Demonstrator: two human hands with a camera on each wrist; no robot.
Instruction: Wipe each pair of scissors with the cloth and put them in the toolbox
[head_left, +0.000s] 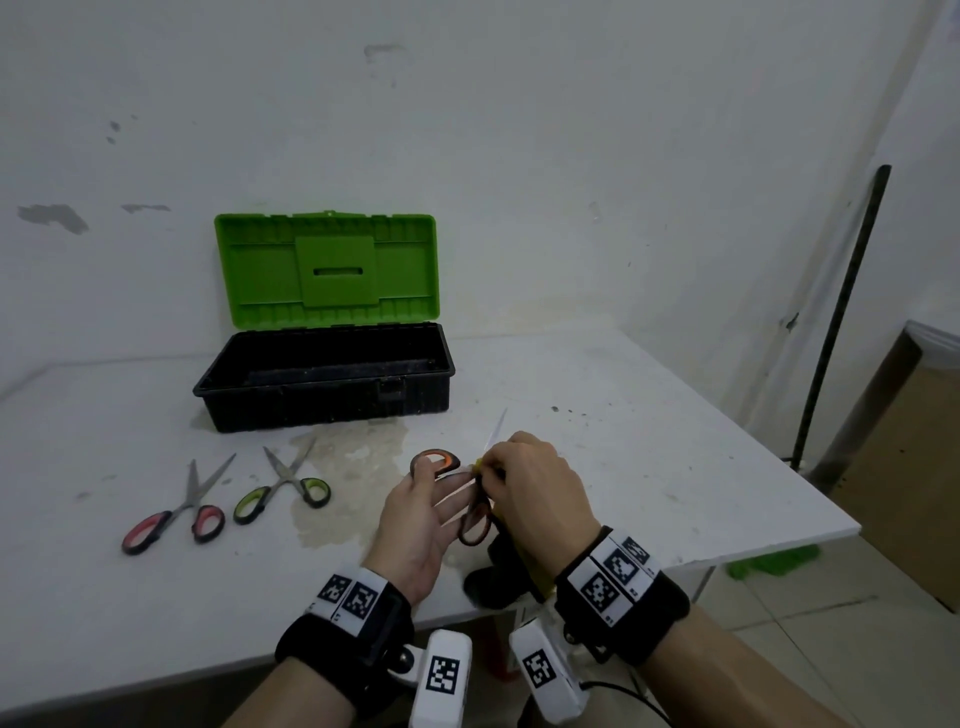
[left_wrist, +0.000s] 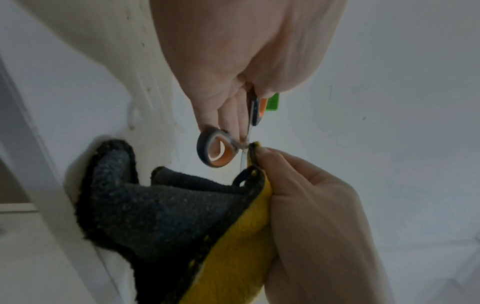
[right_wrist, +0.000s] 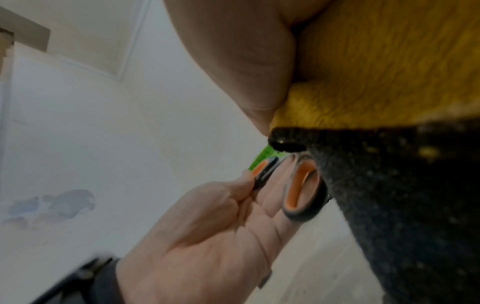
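- The left hand (head_left: 421, 525) grips the orange-and-black-handled steel scissors (head_left: 457, 488), a finger through one handle loop and the other fingers stretched along the second loop; the palm faces up.
- The right hand (head_left: 535, 493) is curled round the yellow-and-dark-grey cloth (left_wrist: 182, 226), pinching a fold of it onto the scissors just past the handles; one thin blade tip pokes out beyond the knuckles, toward the wall.
- From the head camera the cloth is mostly hidden under the right hand, only a dark lump showing below the wrist; the left wrist view shows it hanging down in broad folds, yellow on one face, grey on the other, its lower end touching the edge of the white desk (head_left: 649, 467).
- The right wrist view alone shows the left palm from below, with the orange lining of both loops against the fingers (right_wrist: 275, 185).
- Left of the left hand, well apart, lie the green-and-black-handled scissors (head_left: 283, 486), and further left the red-and-black-handled scissors (head_left: 179, 512), both flat on the desk with blades open.
- Beyond the hands, toward the wall, stands the black plastic toolbox (head_left: 322, 379) with its green lid (head_left: 327, 270) raised upright; the part of its inside that shows holds no scissors, only specks of dirt.
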